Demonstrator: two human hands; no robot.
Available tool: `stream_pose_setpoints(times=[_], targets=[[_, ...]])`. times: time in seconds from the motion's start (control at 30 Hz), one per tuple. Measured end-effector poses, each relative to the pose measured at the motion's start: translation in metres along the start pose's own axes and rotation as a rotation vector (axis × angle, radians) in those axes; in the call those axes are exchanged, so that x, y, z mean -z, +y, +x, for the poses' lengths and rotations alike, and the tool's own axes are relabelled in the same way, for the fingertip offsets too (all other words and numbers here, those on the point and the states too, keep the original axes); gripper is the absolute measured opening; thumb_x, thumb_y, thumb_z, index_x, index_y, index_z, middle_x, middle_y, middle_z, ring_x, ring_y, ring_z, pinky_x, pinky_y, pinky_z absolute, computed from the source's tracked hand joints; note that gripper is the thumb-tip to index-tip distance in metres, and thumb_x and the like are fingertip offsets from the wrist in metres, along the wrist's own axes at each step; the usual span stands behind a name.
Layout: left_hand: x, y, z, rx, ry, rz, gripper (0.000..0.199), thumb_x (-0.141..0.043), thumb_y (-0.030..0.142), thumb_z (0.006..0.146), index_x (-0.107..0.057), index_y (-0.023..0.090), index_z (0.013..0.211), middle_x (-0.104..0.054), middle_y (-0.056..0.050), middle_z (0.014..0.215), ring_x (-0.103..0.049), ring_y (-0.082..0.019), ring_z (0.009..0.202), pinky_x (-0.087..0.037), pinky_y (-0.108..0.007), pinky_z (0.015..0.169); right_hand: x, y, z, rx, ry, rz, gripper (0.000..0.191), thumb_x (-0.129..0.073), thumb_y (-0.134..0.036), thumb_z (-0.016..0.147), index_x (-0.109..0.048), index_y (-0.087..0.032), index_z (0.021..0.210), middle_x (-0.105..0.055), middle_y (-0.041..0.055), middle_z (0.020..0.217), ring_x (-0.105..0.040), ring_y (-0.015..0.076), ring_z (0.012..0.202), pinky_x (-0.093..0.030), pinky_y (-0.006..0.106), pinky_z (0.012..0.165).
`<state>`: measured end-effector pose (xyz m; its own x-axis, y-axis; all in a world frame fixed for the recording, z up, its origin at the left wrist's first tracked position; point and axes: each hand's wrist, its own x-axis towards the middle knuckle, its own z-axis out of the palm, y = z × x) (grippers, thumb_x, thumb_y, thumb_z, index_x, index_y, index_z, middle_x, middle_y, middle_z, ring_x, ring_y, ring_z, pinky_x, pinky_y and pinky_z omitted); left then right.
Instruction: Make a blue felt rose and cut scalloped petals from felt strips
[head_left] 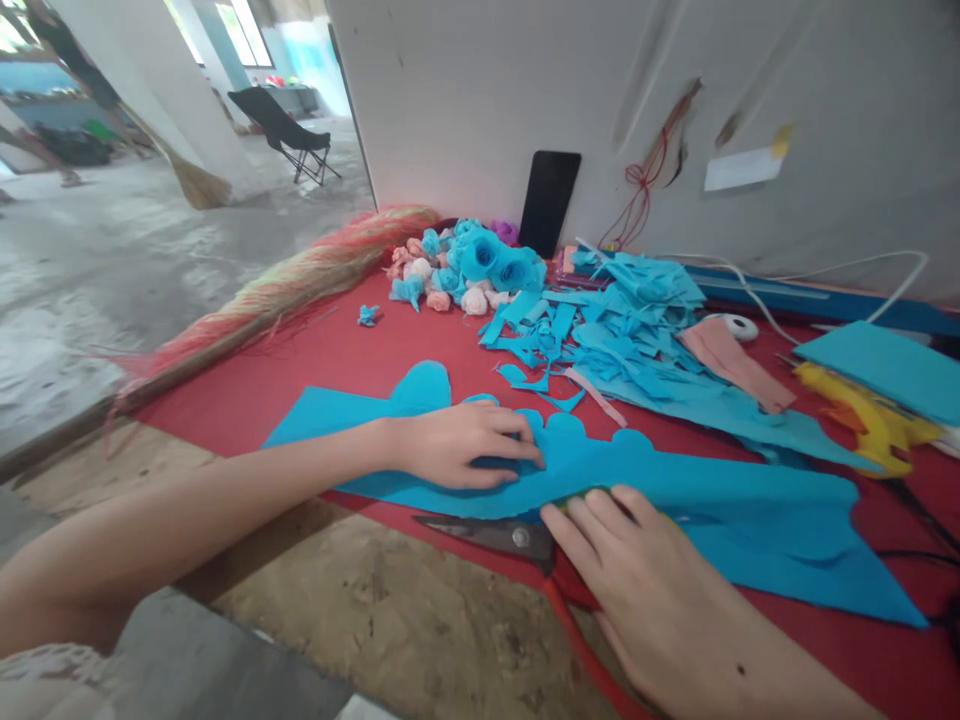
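A long sheet of blue crepe paper (720,490) with rounded petal shapes along its far edge lies across the red table. My left hand (465,445) rests on it with fingers spread and holds nothing. At the sheet's near edge is my right hand (637,570), its fingers bent down onto the paper. A bit of yellow-green shows under those fingertips, but what it belongs to is hidden. Scissors (487,533) with dark blades and red handles lie beside and partly beneath my right hand, blades pointing left.
Blue, pink and white paper flowers (480,255) sit at the back near a dark phone (551,200) leaning on the wall. Blue paper scraps (622,330) lie to their right. A yellow glue gun (870,420) is at right. Pink-tipped straw (300,265) lines the left edge.
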<state>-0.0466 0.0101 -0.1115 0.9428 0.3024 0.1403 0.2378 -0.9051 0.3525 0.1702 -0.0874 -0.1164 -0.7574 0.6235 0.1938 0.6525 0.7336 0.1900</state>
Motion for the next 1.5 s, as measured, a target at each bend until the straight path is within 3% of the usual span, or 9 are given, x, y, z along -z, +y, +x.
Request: stream_pose_setpoints(times=[0.1,0.3,0.5,0.8,1.07,1.23,1.5], targets=[[-0.001,0.0,0.0,-0.004,0.005,0.001,0.03,-0.045,0.022,0.088,-0.054,0.012,0.114,-0.058,-0.011,0.105,-0.054,-0.019,0.094,-0.037,-0.03,0.085,0.001,-0.002,0.008,0.045,-0.001,-0.016,0.047,-0.056,-0.019,0.061,-0.056,-0.015,0.108,-0.06,0.0049,0.084,-0.049,0.0215,0.074,-0.036,0.036,0.067],[-0.001,-0.001,0.0,-0.012,-0.008,0.012,0.03,-0.043,0.024,0.089,-0.053,0.013,0.115,-0.057,-0.012,0.106,-0.054,-0.019,0.095,-0.037,-0.03,0.085,0.005,0.002,0.015,0.167,0.125,-0.08,0.034,-0.053,-0.01,0.058,-0.06,-0.012,0.091,-0.062,0.0037,0.072,-0.049,0.0194,0.068,-0.033,0.033,0.065],[0.0,-0.001,0.0,-0.004,-0.013,0.007,0.029,-0.043,0.024,0.088,-0.053,0.014,0.114,-0.058,-0.012,0.106,-0.054,-0.02,0.094,-0.038,-0.03,0.084,0.004,0.001,0.015,0.143,0.147,-0.044,0.039,-0.053,-0.009,0.059,-0.058,-0.012,0.097,-0.061,0.0028,0.07,-0.048,0.019,0.067,-0.029,0.032,0.066],[0.016,0.01,-0.003,0.037,0.037,-0.092,0.027,-0.042,0.018,0.089,-0.056,0.013,0.111,-0.063,-0.011,0.101,-0.057,-0.018,0.087,-0.042,-0.027,0.078,0.006,0.01,0.01,0.163,0.123,0.031,0.017,-0.054,-0.016,0.064,-0.055,-0.016,0.081,-0.057,0.0016,0.069,-0.041,0.0173,0.065,-0.025,0.032,0.064],[0.02,0.003,-0.015,0.04,0.065,-0.13,0.022,-0.044,0.016,0.088,-0.063,0.013,0.1,-0.069,-0.009,0.091,-0.061,-0.016,0.08,-0.043,-0.026,0.075,0.008,0.028,-0.014,0.122,0.099,-0.028,0.032,-0.051,-0.01,0.056,-0.057,-0.017,0.087,-0.062,-0.0001,0.072,-0.048,0.0173,0.07,-0.03,0.032,0.073],[0.013,0.005,-0.016,0.013,0.032,-0.106,0.024,-0.044,0.014,0.087,-0.063,0.012,0.102,-0.068,-0.009,0.086,-0.059,-0.017,0.075,-0.042,-0.027,0.071,0.008,0.037,-0.03,0.1,0.108,-0.01,0.037,-0.047,-0.008,0.058,-0.055,-0.018,0.093,-0.063,-0.0009,0.073,-0.049,0.017,0.071,-0.031,0.032,0.077],[0.003,0.001,-0.016,-0.018,0.048,-0.122,0.027,-0.042,0.013,0.087,-0.064,0.011,0.103,-0.067,-0.011,0.086,-0.057,-0.017,0.074,-0.039,-0.028,0.07,0.004,0.035,-0.04,0.032,0.082,-0.032,0.036,-0.046,-0.012,0.063,-0.053,-0.02,0.097,-0.062,-0.0011,0.078,-0.048,0.0179,0.071,-0.032,0.034,0.071]])
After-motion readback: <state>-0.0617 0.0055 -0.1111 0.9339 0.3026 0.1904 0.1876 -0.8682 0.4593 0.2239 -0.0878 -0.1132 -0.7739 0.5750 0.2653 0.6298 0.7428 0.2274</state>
